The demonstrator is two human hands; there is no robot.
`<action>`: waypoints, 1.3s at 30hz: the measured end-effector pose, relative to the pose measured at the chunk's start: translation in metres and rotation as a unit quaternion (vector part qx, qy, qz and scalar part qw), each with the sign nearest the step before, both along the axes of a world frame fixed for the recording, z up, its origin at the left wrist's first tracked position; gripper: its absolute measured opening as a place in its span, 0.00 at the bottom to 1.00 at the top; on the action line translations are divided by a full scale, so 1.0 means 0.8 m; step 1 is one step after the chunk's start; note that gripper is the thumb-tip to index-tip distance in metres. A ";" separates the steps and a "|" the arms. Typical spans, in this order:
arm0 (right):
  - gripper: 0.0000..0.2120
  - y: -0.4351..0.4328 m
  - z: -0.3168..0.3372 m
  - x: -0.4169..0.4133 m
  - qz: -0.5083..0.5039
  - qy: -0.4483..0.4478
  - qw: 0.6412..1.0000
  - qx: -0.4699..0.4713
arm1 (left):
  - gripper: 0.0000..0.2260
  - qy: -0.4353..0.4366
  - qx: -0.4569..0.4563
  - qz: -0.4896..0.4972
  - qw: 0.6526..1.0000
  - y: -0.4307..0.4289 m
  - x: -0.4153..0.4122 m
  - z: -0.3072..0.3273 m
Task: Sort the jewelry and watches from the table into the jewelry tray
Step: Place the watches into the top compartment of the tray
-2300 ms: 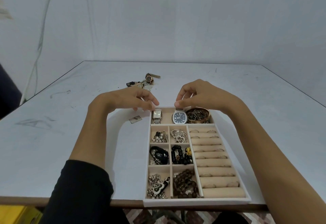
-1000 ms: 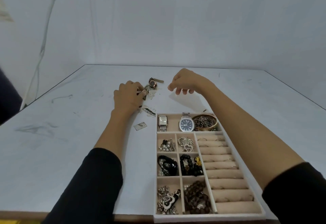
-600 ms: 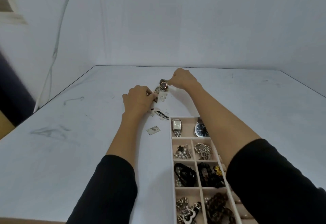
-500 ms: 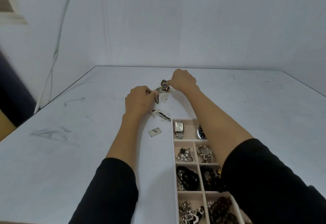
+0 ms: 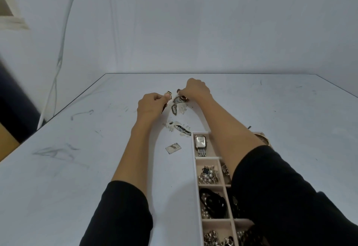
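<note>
Hands meet at the loose jewelry well beyond the tray's far end. Your left hand (image 5: 152,105) pinches a small gold piece (image 5: 169,93) between thumb and fingertips; a dark strip hangs below that grip, and you cannot tell whether it belongs to the gold piece. Your right hand (image 5: 195,89) sits knuckles up, fingers curled down round a copper-edged piece (image 5: 183,98) at the far side of the heap; what kind of item it is lies hidden under the fingers. Just below both hands lies scattered jewelry (image 5: 175,109), and a second patch, a dark link with pale beads (image 5: 182,130), sits near the tray's far left corner. A small rectangular tag (image 5: 173,148) lies flat just beside the tray's left wall. The jewelry tray (image 5: 194,168) runs under your right forearm, which covers its middle and right compartments. In its far left compartment a silver rectangular watch (image 5: 200,143) lies flat; the next one toward you holds a black flower brooch (image 5: 206,171) among pearls, then come black beads (image 5: 213,201), then chains (image 5: 213,240)
</note>
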State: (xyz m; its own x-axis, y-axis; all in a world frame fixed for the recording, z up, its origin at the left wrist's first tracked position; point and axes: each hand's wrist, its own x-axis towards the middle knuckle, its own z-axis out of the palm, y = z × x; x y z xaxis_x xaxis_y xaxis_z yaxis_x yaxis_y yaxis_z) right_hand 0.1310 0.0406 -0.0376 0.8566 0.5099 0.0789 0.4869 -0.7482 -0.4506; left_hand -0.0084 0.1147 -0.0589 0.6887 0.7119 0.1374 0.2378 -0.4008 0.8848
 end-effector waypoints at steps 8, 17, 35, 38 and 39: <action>0.07 -0.038 0.040 0.000 0.054 0.195 0.970 0.132 | 0.20 0.006 0.000 -0.013 1.000 -0.004 -0.002 0.002; 0.05 -0.124 0.068 -0.030 0.154 0.363 0.881 0.261 | 0.19 0.007 0.012 -0.033 0.999 -0.015 -0.006 0.007; 0.08 -0.196 0.036 -0.105 0.173 0.186 0.940 0.228 | 0.20 -0.021 -0.010 -0.074 0.997 -0.032 -0.018 0.021; 0.09 -0.199 0.038 -0.111 0.180 0.165 0.950 0.197 | 0.18 -0.036 -0.046 -0.083 0.995 -0.036 -0.018 0.022; 0.09 -0.200 0.038 -0.112 0.179 0.158 0.952 0.190 | 0.18 -0.041 -0.059 -0.082 0.994 -0.037 -0.017 0.023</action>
